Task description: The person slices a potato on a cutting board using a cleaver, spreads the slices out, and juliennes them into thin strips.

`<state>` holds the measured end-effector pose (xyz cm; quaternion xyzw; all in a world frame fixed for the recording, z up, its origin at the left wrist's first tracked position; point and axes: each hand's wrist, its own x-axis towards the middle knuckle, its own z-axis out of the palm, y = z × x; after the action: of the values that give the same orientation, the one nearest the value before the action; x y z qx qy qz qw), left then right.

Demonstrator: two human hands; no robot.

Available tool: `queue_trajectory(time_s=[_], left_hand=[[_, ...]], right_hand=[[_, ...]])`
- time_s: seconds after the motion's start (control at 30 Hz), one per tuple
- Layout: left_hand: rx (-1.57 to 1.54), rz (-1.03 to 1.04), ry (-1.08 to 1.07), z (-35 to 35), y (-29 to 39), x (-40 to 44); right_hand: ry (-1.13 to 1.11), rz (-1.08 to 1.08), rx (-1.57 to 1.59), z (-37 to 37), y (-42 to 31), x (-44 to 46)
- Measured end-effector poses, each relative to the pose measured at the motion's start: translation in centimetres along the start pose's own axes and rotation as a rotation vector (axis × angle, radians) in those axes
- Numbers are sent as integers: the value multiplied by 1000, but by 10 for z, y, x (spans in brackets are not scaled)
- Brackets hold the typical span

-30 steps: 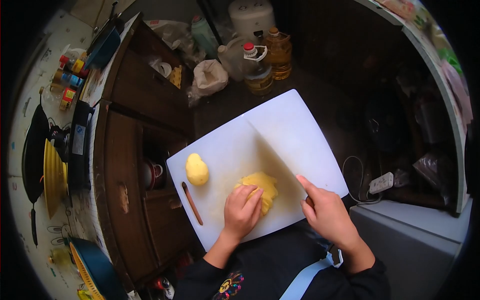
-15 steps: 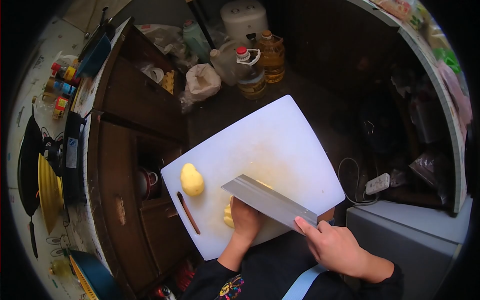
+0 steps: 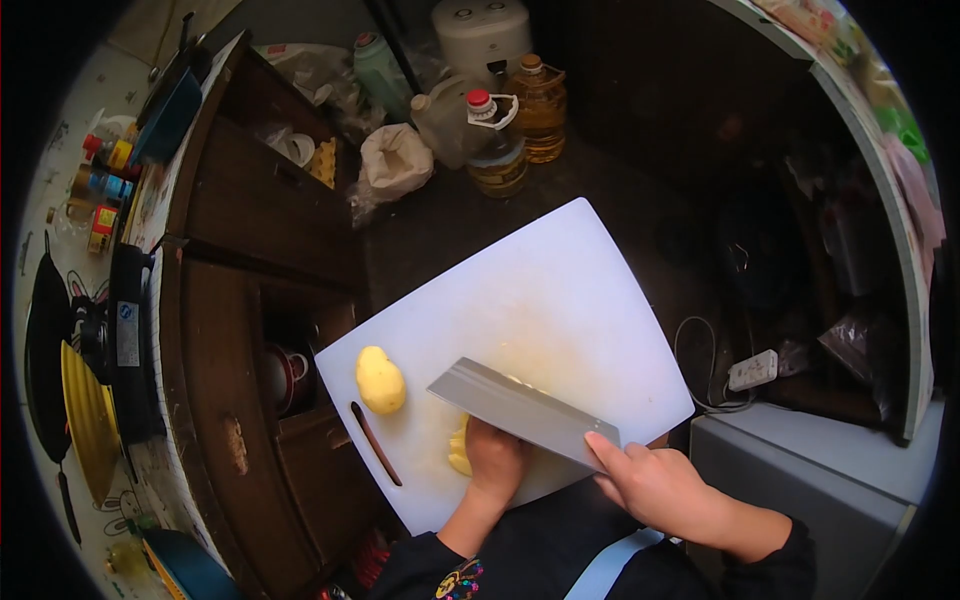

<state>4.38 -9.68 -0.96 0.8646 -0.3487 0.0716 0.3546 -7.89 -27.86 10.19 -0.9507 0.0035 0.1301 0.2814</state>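
Observation:
My right hand (image 3: pixel 655 490) is wrapped around the grip end of a wide-bladed cleaver (image 3: pixel 520 410), its index finger and thumb against the blade. The blade slants across the white cutting board (image 3: pixel 570 270). Just under it my left hand (image 3: pixel 497 462) is curled onto a cut peeled potato (image 3: pixel 459 450); its fingertips are partly hidden by the blade. Thin pale slices (image 3: pixel 520 381) show along the blade's far edge. A whole peeled potato (image 3: pixel 380 381) lies on the board's left side, near the handle slot.
Oil bottles (image 3: pixel 497 145) and an open white bag (image 3: pixel 395 160) stand on the floor beyond the board. Wooden cabinets (image 3: pixel 215 350) line the left side. At the right are a power strip (image 3: pixel 753 370) and a grey box-like unit (image 3: pixel 800 470).
The cleaver and both hands have shifted slightly left and down in view. The surroundings have also shifted a little with the camera. Both hands keep their hold.

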Motion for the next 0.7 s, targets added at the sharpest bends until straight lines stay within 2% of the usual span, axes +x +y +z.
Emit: queue_trajectory(time_s=[0.27,0.57,0.63,0.7], left_hand=[[-13,0,58,-4,10,7],[49,19,79,-5,11,8],[54,39,95,-4,9,7],[4,-56,82,-1,11,4]], right_hand=[[58,10,55,4,-2,19],[90,82,75,-9,1,-24],[39,86,55,-17,-2,-34],[8,86,38,-22,-5,-41]])
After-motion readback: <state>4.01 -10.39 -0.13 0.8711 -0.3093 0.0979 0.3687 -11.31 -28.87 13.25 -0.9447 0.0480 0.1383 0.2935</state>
